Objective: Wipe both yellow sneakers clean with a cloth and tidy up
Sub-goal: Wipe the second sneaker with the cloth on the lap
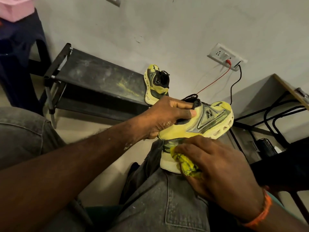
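Nearest, right hand (215, 164) clamps the bunched yellow cloth (189, 166) against the toe end of the held sneaker (200, 126), over the knee. Left hand (160, 118) grips its collar; long axis runs away up-right. Beyond, second sneaker (155, 84) stands on the rack (93, 76), nearer the left hand.

My left hand (164, 118) reaches forward on a long bare forearm, fingers curled over the top and thumb pressed flat; my right hand (215, 166) lies lower, knuckles up, fingers bunched and bent downward; an orange band circles that wrist.
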